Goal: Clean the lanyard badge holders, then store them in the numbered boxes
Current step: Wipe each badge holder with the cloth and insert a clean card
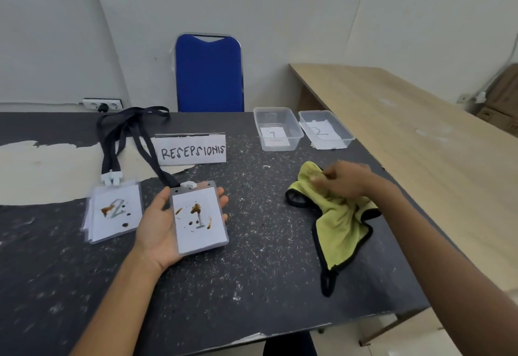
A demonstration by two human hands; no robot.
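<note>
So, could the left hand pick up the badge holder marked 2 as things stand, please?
Probably not yet: the left hand holds the badge holder marked 1 on its palm. The badge holder marked 2 lies uncovered just beside it, otherwise within easy reach.

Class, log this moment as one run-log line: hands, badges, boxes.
left hand: holds stained badge 1 | right hand: grips yellow cloth | badge 2: stained, on table | box 1, box 2: no badges inside
</note>
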